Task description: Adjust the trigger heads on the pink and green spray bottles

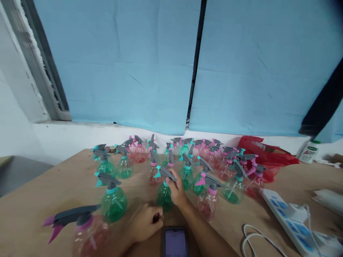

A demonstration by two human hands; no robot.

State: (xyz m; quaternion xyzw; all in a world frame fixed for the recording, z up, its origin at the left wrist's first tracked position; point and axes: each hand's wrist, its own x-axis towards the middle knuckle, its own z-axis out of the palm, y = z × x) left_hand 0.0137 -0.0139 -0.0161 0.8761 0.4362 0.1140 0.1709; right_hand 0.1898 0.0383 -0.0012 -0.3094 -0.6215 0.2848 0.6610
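Note:
My right hand (176,192) is closed round the neck of a green spray bottle (164,197) with a grey and teal trigger head, standing on the wooden table (48,200). My left hand (144,223) rests on the table just left of that bottle, fingers curled in a loose fist; I cannot make out anything in it. A green spray bottle (114,203) and a pink spray bottle (85,232) stand to the left of my hands. Another pink bottle (207,201) is right of my forearm.
Several more green and pink spray bottles (187,157) crowd the back of the table. A phone (175,242) lies at the near edge. A white power strip (289,219) with cable lies at the right, a red plastic bag (268,151) behind it, a white bottle (309,150) by the wall.

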